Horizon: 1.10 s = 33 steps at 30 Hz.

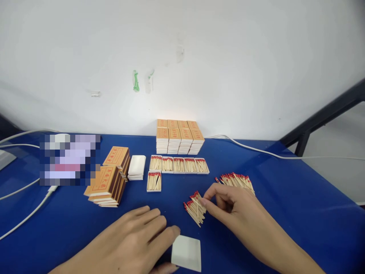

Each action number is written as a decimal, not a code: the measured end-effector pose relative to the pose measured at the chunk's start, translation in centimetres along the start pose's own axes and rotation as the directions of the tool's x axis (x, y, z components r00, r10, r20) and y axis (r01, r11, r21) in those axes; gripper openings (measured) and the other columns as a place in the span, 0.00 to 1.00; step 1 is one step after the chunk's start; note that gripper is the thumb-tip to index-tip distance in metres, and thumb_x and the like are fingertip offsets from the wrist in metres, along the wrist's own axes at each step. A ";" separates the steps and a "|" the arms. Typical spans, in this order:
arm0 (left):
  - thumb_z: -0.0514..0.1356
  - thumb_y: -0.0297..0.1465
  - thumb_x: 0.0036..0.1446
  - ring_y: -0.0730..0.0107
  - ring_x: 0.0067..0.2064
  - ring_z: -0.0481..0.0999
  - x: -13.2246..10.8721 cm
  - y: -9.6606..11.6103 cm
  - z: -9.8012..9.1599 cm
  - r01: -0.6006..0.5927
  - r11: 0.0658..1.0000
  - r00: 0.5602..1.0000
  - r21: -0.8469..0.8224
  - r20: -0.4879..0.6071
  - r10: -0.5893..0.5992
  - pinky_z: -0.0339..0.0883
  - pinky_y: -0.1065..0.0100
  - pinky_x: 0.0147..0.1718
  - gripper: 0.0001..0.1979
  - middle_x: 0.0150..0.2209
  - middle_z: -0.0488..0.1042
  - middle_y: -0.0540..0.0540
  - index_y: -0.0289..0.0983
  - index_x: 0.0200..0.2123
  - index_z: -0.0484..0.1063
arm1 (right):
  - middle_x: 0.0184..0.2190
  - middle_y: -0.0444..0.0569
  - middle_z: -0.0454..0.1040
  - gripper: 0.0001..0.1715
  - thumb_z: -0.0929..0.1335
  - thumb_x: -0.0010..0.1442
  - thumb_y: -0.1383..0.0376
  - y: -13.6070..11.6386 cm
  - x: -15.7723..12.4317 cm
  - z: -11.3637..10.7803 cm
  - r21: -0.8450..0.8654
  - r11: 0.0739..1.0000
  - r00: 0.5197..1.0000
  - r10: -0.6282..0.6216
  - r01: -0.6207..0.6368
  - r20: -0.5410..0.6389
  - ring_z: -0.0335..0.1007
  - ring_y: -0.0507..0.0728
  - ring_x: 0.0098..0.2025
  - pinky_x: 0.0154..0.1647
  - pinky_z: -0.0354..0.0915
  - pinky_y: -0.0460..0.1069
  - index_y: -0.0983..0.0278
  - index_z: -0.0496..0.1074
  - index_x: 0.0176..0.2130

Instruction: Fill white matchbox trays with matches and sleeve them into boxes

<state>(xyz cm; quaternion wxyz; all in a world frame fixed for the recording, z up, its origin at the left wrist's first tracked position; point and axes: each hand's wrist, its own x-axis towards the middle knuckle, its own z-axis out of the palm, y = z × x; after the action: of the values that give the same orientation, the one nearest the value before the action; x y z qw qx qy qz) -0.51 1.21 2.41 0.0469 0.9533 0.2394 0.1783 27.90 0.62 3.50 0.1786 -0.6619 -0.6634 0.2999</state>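
Matchstick bundle (195, 208) lies on blue table (285, 220), red heads pointing up-left, right at tips of R hand (230, 203). R fingertips (205, 202) closed lightly on bundle's right edge in a thumb + index pinch; sticks rest on table, not lifted. L hand (134, 239) low on table, fingers loosely curled, index tip + thumb bracketing left edge of empty white tray (186, 253), reads as a light hold. Loose pile of matches (236, 179) just behind R hand; touching knuckles or not, can't tell. Filled trays (179, 164) in a row further back, single filled tray (154, 180) in front of row. Risks (judgement): pinch takes only a few sticks, so bundle prob. splays or sheds strays if raised. Some sticks lie crossed, could jam vs tray wall. Tray is light, may skid under L fingertip. R wrist cd sweep the loose pile.
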 end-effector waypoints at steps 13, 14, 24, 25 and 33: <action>0.62 0.41 0.77 0.60 0.44 0.87 -0.3 -0.1 0.1 0.013 1.000 1.000 -0.002 -0.002 -0.013 0.82 0.62 0.50 0.13 0.43 0.86 0.47 0.41 0.55 0.79 | 0.19 0.38 0.65 0.18 0.73 0.68 0.47 -0.8 -0.3 0.5 -0.114 0.994 1.000 0.003 -0.005 -0.018 0.61 0.52 0.23 0.25 0.52 0.50 0.56 0.79 0.33; 0.63 0.41 0.76 0.60 0.44 0.87 -0.2 -0.1 0.1 0.011 1.000 1.000 -0.005 0.000 -0.011 0.82 0.62 0.50 0.14 0.43 0.86 0.47 0.41 0.56 0.79 | 0.18 0.38 0.66 0.19 0.73 0.68 0.46 -0.9 -0.4 0.6 -0.123 0.992 1.000 0.007 -0.009 -0.016 0.61 0.52 0.22 0.25 0.52 0.50 0.56 0.79 0.33; 0.64 0.40 0.76 0.59 0.48 0.88 -0.2 -0.1 -0.1 0.033 0.999 0.999 -0.024 0.020 -0.033 0.82 0.60 0.54 0.14 0.46 0.87 0.47 0.41 0.58 0.79 | 0.19 0.38 0.65 0.12 0.71 0.66 0.54 -1.2 -0.5 0.6 -0.163 0.987 1.000 0.013 -0.014 -0.007 0.60 0.53 0.22 0.25 0.52 0.51 0.55 0.78 0.32; 0.64 0.40 0.76 0.59 0.49 0.88 -0.2 0.0 -0.2 0.042 0.999 0.999 -0.023 0.024 -0.042 0.82 0.60 0.55 0.14 0.46 0.87 0.47 0.41 0.59 0.79 | 0.19 0.38 0.65 0.12 0.71 0.65 0.55 -1.2 -0.5 0.6 -0.158 0.987 1.000 0.012 -0.013 -0.007 0.60 0.53 0.22 0.25 0.52 0.51 0.55 0.78 0.32; 0.63 0.41 0.76 0.58 0.48 0.88 -0.4 0.0 -0.1 0.026 1.000 0.999 -0.008 0.027 -0.026 0.83 0.59 0.52 0.14 0.46 0.87 0.47 0.41 0.58 0.79 | 0.18 0.38 0.63 0.09 0.71 0.64 0.57 -0.8 -0.6 0.7 -0.098 0.995 0.999 0.008 -0.012 -0.039 0.58 0.52 0.22 0.24 0.53 0.50 0.55 0.79 0.32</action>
<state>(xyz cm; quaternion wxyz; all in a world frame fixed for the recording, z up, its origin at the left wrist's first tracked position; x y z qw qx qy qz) -0.83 1.01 2.43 0.0564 0.9522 0.2505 0.1657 26.89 -0.07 3.56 0.1570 -0.6788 -0.6704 0.2551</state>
